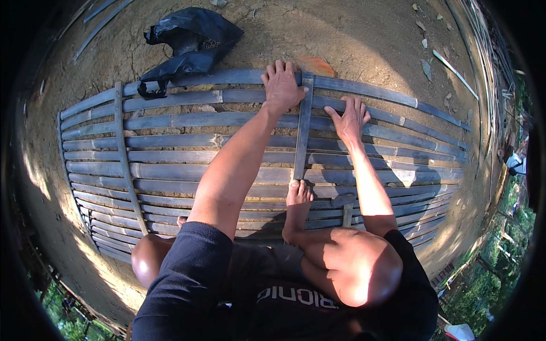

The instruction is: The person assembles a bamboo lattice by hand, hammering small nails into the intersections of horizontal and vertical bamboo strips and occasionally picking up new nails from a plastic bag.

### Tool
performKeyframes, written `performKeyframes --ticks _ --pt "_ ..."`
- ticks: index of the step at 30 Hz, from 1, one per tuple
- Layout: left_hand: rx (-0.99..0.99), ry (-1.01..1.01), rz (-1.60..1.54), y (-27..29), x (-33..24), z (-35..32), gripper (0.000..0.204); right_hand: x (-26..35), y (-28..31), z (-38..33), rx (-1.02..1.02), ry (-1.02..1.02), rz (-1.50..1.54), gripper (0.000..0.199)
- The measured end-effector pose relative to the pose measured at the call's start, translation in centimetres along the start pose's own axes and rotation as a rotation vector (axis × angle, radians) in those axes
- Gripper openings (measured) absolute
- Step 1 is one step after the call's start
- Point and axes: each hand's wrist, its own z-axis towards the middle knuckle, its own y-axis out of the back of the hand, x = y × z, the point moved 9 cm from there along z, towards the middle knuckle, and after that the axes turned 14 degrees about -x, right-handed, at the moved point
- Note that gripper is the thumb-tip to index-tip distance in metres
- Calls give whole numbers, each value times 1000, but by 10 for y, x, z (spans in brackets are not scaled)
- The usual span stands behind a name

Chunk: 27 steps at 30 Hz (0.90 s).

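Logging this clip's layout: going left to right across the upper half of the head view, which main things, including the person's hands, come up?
Black plastic bag → left hand → right hand → pale stick on the ground.

The middle crosspiece (303,125) stands between the left hand (281,88) and right hand (351,119); a foot (298,204) blocks the near end of the gap between the forearms (242,153); a black bag (207,28) overlaps the slatted panel's (165,141) far edge; leftward, a hand could pass over the slats (170,171).
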Motion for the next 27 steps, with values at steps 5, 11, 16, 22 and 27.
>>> performKeyframes --ticks 5,11,16,22,27 --pt "22 9 17 -3 3 -1 61 4 4 -3 -2 -2 14 69" --pt "21 -28 37 -8 3 2 64 -3 -3 1 8 -14 8 71" --pt "14 -38 49 -11 6 2 66 -2 -3 1 -3 -22 15 71" --pt "8 -41 56 -11 6 2 67 -2 -1 -1 -51 -27 54 71" --pt "12 -33 74 -13 8 4 66 1 1 -4 -75 -15 38 70"
